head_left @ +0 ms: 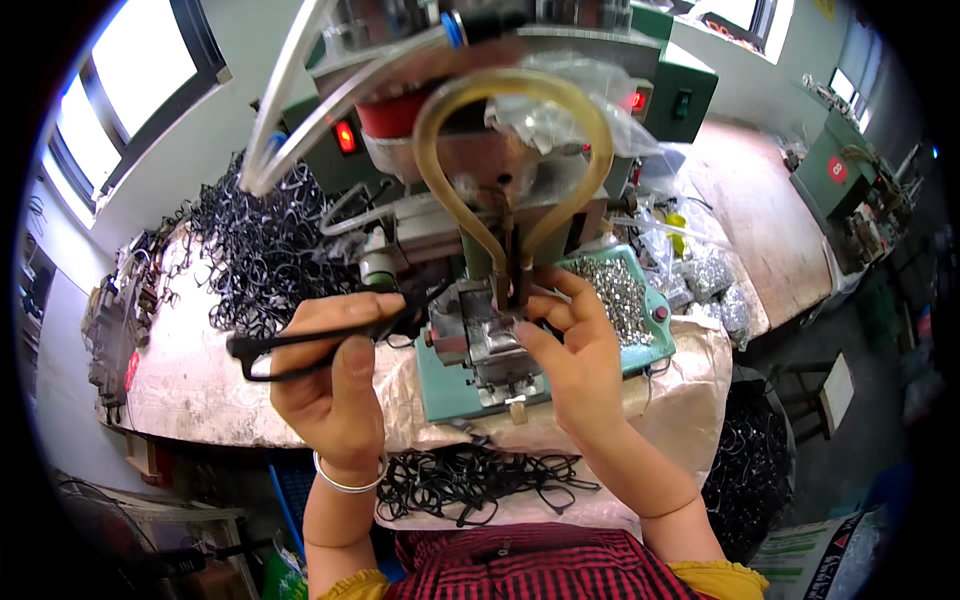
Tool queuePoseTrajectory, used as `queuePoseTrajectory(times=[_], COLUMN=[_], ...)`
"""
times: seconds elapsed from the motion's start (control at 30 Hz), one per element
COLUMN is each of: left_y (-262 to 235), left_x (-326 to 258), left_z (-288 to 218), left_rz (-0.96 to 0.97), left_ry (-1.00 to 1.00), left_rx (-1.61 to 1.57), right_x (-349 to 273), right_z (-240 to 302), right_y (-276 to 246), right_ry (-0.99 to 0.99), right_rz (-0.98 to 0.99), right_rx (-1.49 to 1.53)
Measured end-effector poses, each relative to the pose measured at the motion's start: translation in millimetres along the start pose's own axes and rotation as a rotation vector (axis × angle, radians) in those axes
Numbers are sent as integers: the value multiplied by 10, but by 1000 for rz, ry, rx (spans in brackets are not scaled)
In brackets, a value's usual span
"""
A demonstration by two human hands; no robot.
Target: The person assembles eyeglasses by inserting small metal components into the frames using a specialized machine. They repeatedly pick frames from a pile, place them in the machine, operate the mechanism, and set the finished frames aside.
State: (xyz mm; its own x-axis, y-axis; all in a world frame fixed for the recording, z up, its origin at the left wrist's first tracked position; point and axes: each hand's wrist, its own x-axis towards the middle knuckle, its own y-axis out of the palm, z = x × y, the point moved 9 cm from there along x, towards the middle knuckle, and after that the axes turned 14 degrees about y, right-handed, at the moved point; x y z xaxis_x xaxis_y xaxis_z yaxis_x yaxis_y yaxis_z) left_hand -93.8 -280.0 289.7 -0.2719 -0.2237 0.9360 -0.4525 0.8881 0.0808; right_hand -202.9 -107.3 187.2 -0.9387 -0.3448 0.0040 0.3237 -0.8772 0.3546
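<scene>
Your left hand (335, 375) has the black glasses frame (290, 345) pinched between thumb and fingers, just left of the metal fixture (465, 310). Your right hand (580, 345) is partly curled by the press head (515, 270); can't tell if it's gripping anything. Imo the big risk is nipped fingertips if the head drops now, or a crooked frame if your left pinch slips. The parts tray (655, 350) crowds your right; more elbow room front-left, over the worktable (200, 410), short of its edge.
</scene>
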Motion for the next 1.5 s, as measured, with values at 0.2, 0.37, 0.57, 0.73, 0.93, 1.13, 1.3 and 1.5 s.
queuePoseTrajectory(times=[0.2,0.37,0.57,0.73,0.93,1.13,1.3,1.5], left_y=[475,729,739,568,-1133,-1972,-2332,-2374], left_x=[-465,-703,-669,-730,-657,-709,-2089,-1852], left_z=[-67,-33,-19,-215,-442,471,1475,1450], left_rz=[536,734,732,739,310,295,373,-82], left_ry=[159,275,283,295,-8,-542,-1102,-913], left_rx=[180,197,192,407,1125,1326,1277,591], right_x=[99,173,544,763,84,397,439,-332], right_z=[111,-176,-147,-301,-129,-515,-457,-110], right_y=[-638,-1377,-1087,-868,-1526,-1895,-1369,-1923], right_ry=[-217,-387,-456,-415,-360,-164,-135,-217], right_rz=[-222,-569,-530,-547,-553,-569,-392,-628], right_rx=[-941,-1382,-1226,-1537,-803,-191,-260,-777])
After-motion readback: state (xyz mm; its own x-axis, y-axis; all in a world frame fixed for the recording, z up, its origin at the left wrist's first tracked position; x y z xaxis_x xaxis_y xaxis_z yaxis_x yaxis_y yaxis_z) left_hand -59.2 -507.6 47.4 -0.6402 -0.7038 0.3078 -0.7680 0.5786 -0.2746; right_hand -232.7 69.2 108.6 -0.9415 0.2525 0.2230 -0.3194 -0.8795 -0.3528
